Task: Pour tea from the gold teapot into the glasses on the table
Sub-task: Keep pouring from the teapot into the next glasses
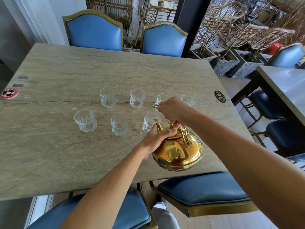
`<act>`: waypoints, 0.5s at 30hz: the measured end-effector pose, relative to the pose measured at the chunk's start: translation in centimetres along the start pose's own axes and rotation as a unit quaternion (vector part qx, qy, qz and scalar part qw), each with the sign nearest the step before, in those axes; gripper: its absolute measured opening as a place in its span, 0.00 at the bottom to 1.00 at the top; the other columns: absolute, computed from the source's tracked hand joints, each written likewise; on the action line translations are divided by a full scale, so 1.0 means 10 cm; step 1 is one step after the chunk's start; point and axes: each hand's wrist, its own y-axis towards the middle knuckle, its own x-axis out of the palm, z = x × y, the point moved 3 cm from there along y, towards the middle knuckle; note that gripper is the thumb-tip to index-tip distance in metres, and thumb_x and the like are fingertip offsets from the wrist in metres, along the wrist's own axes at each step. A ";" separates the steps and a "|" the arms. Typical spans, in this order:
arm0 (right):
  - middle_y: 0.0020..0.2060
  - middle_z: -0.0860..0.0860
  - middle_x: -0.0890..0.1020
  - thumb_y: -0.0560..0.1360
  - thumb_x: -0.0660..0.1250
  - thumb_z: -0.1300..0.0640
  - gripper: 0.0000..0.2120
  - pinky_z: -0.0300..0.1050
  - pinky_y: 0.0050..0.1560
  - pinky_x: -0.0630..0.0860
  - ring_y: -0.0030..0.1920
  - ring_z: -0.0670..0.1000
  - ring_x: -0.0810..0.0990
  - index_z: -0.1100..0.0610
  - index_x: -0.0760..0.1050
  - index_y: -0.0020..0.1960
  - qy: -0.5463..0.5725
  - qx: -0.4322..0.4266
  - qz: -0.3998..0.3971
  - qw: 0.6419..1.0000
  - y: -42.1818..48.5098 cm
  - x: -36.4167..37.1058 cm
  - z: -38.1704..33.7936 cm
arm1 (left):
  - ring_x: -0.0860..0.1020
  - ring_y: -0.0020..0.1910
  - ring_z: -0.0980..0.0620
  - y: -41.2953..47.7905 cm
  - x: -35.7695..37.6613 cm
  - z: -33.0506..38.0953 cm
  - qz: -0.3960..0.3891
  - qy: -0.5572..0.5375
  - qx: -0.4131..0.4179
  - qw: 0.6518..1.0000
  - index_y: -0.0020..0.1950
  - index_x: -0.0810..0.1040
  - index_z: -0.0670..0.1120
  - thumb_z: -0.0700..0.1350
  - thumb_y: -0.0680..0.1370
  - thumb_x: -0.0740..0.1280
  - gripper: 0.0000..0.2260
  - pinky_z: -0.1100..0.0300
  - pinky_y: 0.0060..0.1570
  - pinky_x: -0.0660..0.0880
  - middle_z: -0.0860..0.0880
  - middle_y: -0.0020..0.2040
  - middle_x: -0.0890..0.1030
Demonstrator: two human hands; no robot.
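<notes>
A shiny gold teapot [178,151] hangs tilted above the table's near right part, its spout [158,125] pointing toward a clear glass [149,122]. My right hand [171,109] grips the teapot's arched handle from above. My left hand [156,139] lies against the teapot's left side, with the thumb pressing on the lid. Several clear patterned glasses stand in two rows on the stone table [57,146]: a far row, with one glass [108,97] at its left and another [137,98] beside it, and a near row including one glass [85,120] and its neighbour [119,124]. All the glasses look empty.
Two blue padded chairs [94,30] stand at the table's far side, and blue seats [203,189] sit below the near edge. A round black number plate [220,96] and a red-rimmed disc [9,93] lie on the table. A second table [287,85] stands to the right.
</notes>
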 end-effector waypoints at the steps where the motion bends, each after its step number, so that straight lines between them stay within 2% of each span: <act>1: 0.30 0.54 0.72 0.79 0.59 0.61 0.16 0.36 0.20 0.67 0.23 0.49 0.69 0.66 0.77 0.64 0.004 -0.011 0.012 1.000 0.00 -0.01 0.02 | 0.77 0.74 0.43 -0.01 0.01 0.00 0.002 0.004 0.002 1.000 0.87 0.56 0.52 0.80 0.52 0.78 0.71 0.42 0.74 0.74 0.43 0.78 0.76; 3: 0.28 0.52 0.72 0.79 0.60 0.60 0.16 0.34 0.18 0.66 0.21 0.47 0.68 0.66 0.78 0.62 0.024 -0.022 0.028 0.999 -0.03 -0.01 0.06 | 0.75 0.76 0.43 -0.04 0.04 0.00 0.004 0.007 0.011 1.000 0.88 0.51 0.53 0.81 0.53 0.77 0.72 0.42 0.77 0.72 0.44 0.80 0.74; 6: 0.19 0.47 0.65 0.79 0.60 0.60 0.15 0.36 0.22 0.63 0.17 0.46 0.61 0.61 0.80 0.62 0.050 -0.032 0.036 0.998 -0.09 -0.01 0.10 | 0.75 0.76 0.46 -0.09 0.09 0.02 0.000 0.007 0.026 1.000 0.89 0.41 0.50 0.76 0.59 0.75 0.71 0.48 0.76 0.71 0.45 0.81 0.73; 10: 0.14 0.43 0.65 0.81 0.62 0.55 0.16 0.36 0.22 0.62 0.17 0.45 0.62 0.51 0.77 0.68 0.070 -0.046 0.046 0.995 -0.19 -0.02 0.15 | 0.71 0.80 0.46 -0.11 0.14 -0.02 -0.004 0.022 0.051 0.998 0.86 0.32 0.54 0.81 0.60 0.74 0.73 0.42 0.80 0.68 0.46 0.85 0.68; 13: 0.15 0.44 0.65 0.80 0.63 0.51 0.18 0.38 0.23 0.63 0.18 0.46 0.62 0.49 0.74 0.70 0.081 -0.056 0.048 0.994 -0.29 -0.04 0.19 | 0.68 0.82 0.48 -0.23 0.17 0.03 0.005 0.042 0.079 0.996 0.86 0.30 0.53 0.77 0.66 0.74 0.68 0.45 0.83 0.63 0.49 0.84 0.68; 15: 0.17 0.45 0.65 0.80 0.63 0.51 0.17 0.38 0.23 0.64 0.18 0.46 0.62 0.48 0.76 0.68 0.095 -0.063 0.047 0.992 -0.36 -0.05 0.19 | 0.66 0.83 0.48 -0.30 0.18 0.05 0.014 0.059 0.097 0.993 0.87 0.32 0.53 0.74 0.70 0.72 0.63 0.48 0.83 0.60 0.49 0.85 0.66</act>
